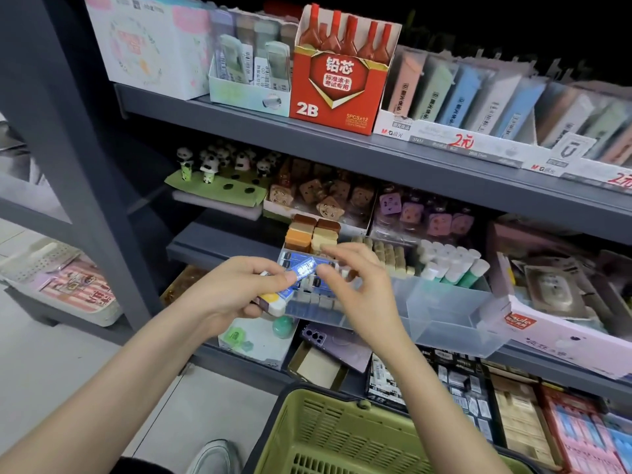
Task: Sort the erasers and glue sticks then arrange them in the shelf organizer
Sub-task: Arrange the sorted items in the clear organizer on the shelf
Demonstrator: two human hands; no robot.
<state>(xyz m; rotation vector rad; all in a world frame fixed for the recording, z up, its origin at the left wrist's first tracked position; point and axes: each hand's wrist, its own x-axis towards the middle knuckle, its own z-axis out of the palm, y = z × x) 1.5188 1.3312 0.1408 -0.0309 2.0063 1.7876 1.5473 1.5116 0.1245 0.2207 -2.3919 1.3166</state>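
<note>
My left hand (232,289) grips a small stack of erasers (273,301) in white, yellow and blue sleeves. A blue-sleeved eraser (302,268) sticks out at the top of the stack. My right hand (355,285) pinches its far end with thumb and fingertips. Both hands hover over the left compartment of a clear plastic shelf organizer (444,313), where more blue-and-white erasers (314,292) stand in rows. Glue sticks (451,263) with white caps stand upright in the organizer's right rear section. Brown and tan block erasers (313,234) are stacked behind.
A green plastic shopping basket (342,436) sits on the floor below my arms. Grey metal shelves (342,145) hold a red 2B lead box (337,80), panda toppers (208,165) and packaged stationery. A white perforated tray (41,261) stands at left.
</note>
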